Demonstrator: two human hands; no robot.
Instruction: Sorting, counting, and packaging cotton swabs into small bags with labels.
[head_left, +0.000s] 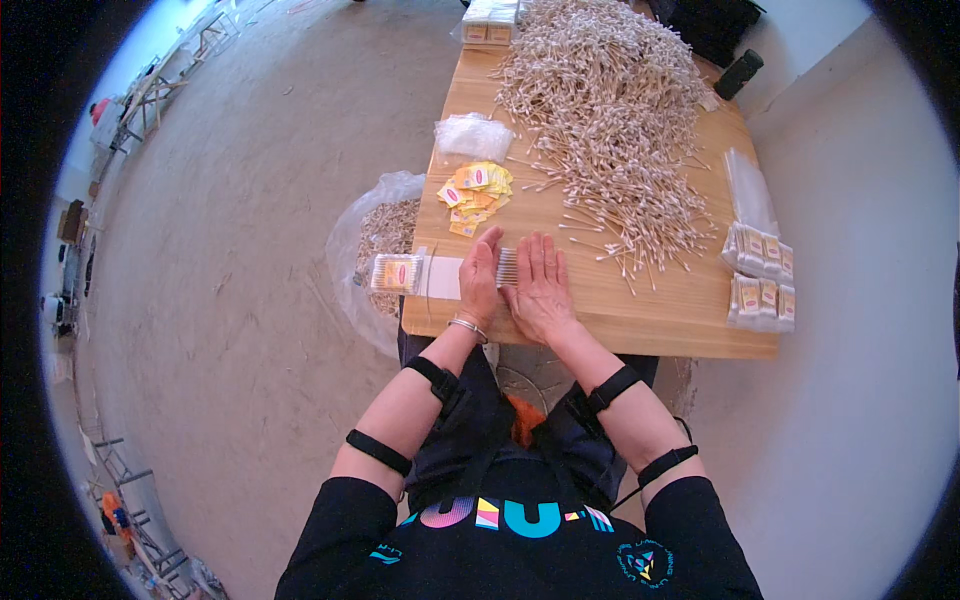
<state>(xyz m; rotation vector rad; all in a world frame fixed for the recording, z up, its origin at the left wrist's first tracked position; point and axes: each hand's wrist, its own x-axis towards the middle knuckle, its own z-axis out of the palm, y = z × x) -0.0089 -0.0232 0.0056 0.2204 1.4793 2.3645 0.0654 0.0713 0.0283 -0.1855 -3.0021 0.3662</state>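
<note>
Counts on the wooden table (660, 325)

Two hands are pressing one small row of cotton swabs (507, 266); one filled packet (397, 272) is lying left of the left hand (480, 278), six packed ones (760, 275) sitting right of the right hand (540, 285), loose swabs (610, 110) beyond counting.

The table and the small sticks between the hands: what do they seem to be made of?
The table looks like light wood with a matte finish; grain lines show. The small sticks between the left hand and right hand seem to be cotton swabs: pale stems, white tips; stem material unclear.

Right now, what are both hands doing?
Left hand: open, flat against the small bundle of cotton swabs.
Right hand: open, flat against the same bundle.
</note>
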